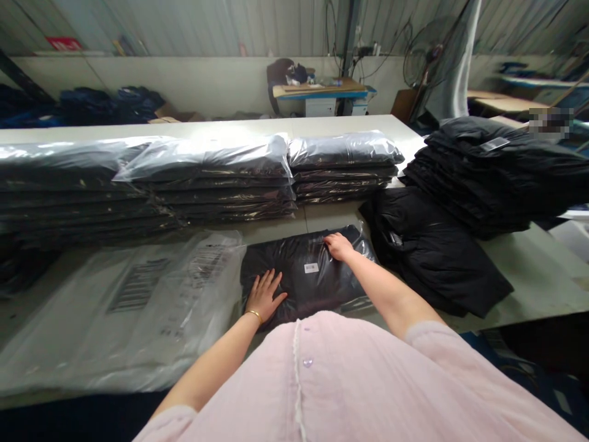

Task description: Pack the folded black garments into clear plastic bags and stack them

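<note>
Bagged garment lies beneath both hands, its white label between them.

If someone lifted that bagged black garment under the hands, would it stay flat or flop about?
The bagged garment would probably sag if lifted by one edge, since it looks like soft folded cloth. Its clear, shiny wrap seems likely to make it slippery. Lying flat and wide under the left hand and right hand, it looks unlikely to roll.
</note>
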`<state>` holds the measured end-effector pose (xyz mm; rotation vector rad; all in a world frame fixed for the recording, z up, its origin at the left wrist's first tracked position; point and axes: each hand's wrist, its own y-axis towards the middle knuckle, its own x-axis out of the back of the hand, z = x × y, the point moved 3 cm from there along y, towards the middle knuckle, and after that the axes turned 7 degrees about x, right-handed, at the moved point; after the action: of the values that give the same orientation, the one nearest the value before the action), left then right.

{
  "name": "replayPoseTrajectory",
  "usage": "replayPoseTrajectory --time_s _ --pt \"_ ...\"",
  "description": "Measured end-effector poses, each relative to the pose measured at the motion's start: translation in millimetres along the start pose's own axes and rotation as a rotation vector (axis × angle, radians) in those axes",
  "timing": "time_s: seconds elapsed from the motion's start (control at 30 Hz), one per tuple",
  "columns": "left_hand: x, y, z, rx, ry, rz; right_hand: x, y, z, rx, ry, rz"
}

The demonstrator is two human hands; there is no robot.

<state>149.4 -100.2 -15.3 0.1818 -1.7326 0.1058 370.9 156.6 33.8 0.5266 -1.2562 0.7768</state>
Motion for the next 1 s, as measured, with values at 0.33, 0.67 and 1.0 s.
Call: replayPoseTrajectory --time_s 0.33,0.67,1.0 --pt "-0.3 -3.2 -0.8 0.007 0.001 0.009 -8.1 52.2 -1.6 -0.042 -0.035 0.120" --pt "0.5 -3.5 -2.7 0.012 -0.003 0.010 -3.4 63.3 3.4 -0.067 0.112 0.220" --pt "11.1 4.5 2.6 0.016 -0.053 0.067 7.9 -4.9 6.2 -0.045 -0.004 0.009"
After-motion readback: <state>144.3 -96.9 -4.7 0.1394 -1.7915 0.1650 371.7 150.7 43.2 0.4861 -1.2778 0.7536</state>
